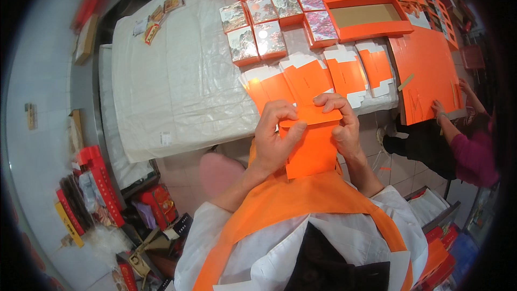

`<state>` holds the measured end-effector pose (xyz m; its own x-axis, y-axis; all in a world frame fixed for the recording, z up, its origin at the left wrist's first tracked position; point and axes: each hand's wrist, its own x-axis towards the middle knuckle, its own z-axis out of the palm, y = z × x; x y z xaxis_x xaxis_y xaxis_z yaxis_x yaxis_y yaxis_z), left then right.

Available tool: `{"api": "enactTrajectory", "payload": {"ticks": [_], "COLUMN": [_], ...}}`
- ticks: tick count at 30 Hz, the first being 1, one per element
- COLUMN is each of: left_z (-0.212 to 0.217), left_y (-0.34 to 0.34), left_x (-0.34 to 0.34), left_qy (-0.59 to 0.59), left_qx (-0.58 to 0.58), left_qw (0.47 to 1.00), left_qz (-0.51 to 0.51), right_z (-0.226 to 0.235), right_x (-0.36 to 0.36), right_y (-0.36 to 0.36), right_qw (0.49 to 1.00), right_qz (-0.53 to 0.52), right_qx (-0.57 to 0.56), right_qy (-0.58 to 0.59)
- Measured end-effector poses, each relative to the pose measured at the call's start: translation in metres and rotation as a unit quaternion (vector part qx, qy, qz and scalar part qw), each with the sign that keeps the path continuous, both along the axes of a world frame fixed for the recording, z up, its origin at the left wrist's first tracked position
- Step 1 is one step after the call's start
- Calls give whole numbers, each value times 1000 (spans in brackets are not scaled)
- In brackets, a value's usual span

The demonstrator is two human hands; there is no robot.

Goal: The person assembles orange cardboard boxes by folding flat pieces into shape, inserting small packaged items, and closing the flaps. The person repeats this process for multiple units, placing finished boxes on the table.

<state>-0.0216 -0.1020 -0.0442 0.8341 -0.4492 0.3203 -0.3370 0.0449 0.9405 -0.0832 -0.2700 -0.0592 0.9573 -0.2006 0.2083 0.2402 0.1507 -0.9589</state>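
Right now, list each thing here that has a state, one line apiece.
Orange card blank: held in both hands, top flap bent over.
Left hand: gripping the blank's left edge.
Right hand: fingers on the folded flap.
Orange tray: open, nothing in it.
Small printed boxes: closed.
Flat blanks: unfolded on the table.

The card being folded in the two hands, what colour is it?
Bright orange: the folded card, held by the left hand and right hand, head view.

Packing workshop: covered worktable point(177, 75), stacked flat orange cartons point(344, 73), finished gift boxes point(269, 21), stock on floor.
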Motion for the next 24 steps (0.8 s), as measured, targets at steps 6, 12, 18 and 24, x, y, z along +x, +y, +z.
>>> {"api": "enactTrajectory", "payload": {"ticks": [6, 12, 18, 24], "left_z": [15, 13, 14, 9], "left_y": [-2, 2, 6, 20], "left_x": [-2, 0, -3, -4], "left_qy": [171, 187, 153, 172], "left_qx": [68, 56, 93, 86], "left_qw": [983, 980, 983, 981], "left_qz": [-3, -36, -30, -22], "right_z": [15, 22, 21, 21], "right_x": [-4, -6, -8, -2], "right_y": [10, 10, 13, 21], "right_qw": [994, 995, 987, 985], "right_qz": [-35, -25, -22, -20], "right_qx": [72, 37, 87, 94], "right_qy": [79, 87, 131, 142]}}
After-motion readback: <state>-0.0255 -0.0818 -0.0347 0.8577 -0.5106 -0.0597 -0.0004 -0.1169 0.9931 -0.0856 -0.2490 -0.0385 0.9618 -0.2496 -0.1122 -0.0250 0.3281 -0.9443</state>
